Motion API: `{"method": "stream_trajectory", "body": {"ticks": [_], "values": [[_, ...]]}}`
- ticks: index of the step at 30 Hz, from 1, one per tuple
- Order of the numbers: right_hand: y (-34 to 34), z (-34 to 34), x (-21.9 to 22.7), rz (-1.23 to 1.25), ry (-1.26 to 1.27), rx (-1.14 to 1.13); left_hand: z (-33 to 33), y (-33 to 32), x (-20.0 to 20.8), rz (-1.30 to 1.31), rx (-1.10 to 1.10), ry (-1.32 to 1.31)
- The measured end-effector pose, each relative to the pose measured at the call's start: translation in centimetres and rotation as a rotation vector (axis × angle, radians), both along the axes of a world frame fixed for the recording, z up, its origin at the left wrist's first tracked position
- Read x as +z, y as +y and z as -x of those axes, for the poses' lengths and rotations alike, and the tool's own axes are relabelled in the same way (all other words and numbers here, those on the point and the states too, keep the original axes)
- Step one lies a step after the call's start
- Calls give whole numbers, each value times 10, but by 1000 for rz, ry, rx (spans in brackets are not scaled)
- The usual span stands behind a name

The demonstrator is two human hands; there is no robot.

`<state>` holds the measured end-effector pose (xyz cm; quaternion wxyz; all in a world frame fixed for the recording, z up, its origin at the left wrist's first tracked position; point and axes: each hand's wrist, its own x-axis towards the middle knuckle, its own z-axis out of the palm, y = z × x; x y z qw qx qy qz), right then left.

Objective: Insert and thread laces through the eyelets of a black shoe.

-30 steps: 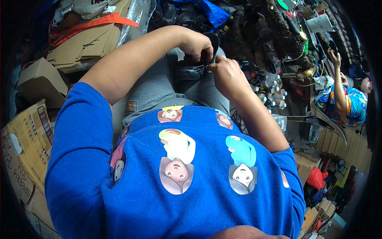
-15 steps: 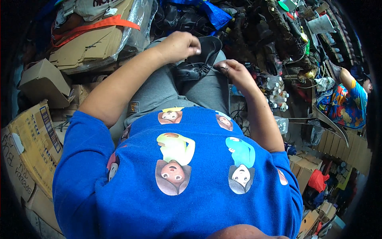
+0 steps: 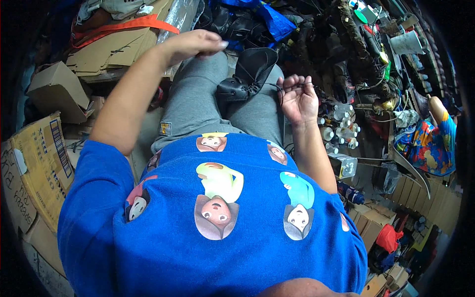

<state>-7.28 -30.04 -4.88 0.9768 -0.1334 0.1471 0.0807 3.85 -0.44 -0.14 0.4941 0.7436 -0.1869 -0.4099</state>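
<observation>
A black leather shoe (image 3: 251,69) lies across my thighs, its toe pointing left and its opening away from me. My right hand (image 3: 299,101) is just right of it, palm turned up and fingers curled. A dark thread (image 3: 273,84) runs from the shoe's edge to these fingers and lies across them. Up and to the left of the shoe, apart from it, my left hand (image 3: 197,43) hovers over my left knee. Its fingers are pressed together; whatever they pinch is too small to make out.
Flattened cardboard (image 3: 114,52) with an orange strap (image 3: 123,28) lies at the far left, near an open carton (image 3: 59,91). Several small bottles (image 3: 344,126) stand right of my leg. Another person's colourful clothing (image 3: 430,143) shows at the far right. Black shoes (image 3: 237,24) lie beyond my knees.
My left hand has moved left and away from the shoe. My right hand has shifted slightly right and turned palm up, with the thread across its fingers. The shoe stays on my lap.
</observation>
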Motion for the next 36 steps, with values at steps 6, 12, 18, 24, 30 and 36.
{"method": "stream_trajectory", "body": {"ticks": [6,12,18,24,30,36], "values": [[12,5,7,279,-75,118,22,-68,-13,945,393,704],[-14,21,-5,443,-98,111,-1,-60,-35,645,754,687],[-51,46,-17,658,69,224,-16,-16,-18,253,455,203],[-115,102,-65,1524,155,548,15,18,-20,-82,488,-496],[-113,98,-58,1467,156,327,21,35,18,235,707,-273],[-72,58,-8,1615,-68,171,37,46,8,412,768,-305]]}}
